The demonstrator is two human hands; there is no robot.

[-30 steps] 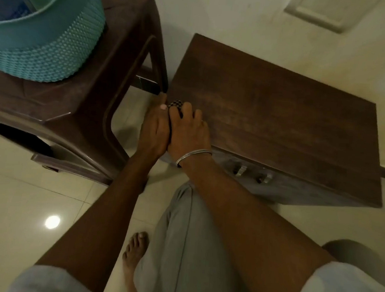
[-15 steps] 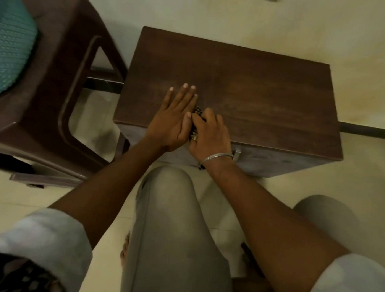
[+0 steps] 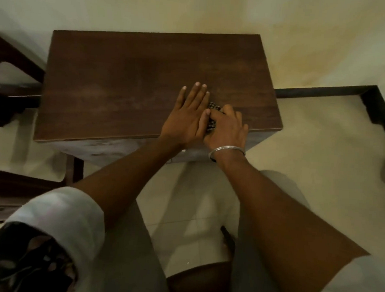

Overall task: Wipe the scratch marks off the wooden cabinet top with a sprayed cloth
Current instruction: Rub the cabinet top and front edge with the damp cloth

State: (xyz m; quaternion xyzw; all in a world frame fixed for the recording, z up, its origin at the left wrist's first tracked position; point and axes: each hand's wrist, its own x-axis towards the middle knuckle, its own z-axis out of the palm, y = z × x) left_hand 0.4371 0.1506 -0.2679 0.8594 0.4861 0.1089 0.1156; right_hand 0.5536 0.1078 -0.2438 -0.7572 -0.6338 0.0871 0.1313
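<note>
One cabinet top (image 3: 123,85) against wall (image 3: 195,8); left hand (image 3: 186,116) flat-fingered, right hand (image 3: 228,131) fingers (image 3: 229,110) clutching cloth (image 3: 211,124).

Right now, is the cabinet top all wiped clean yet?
Not yet. Done: the cloth is on the cabinet top. In hand: the right hand grips it near the front right edge, the left hand pressing flat beside. Left: faint pale streaks show across the wood, so more wiping seems needed.

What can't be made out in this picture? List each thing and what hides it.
1. cloth: head view, mostly hidden under the left hand and right hand.
2. Scratch marks on the cabinet top: head view, lost in dim light and blur.
3. chair: head view, cut off by the left edge.
</note>
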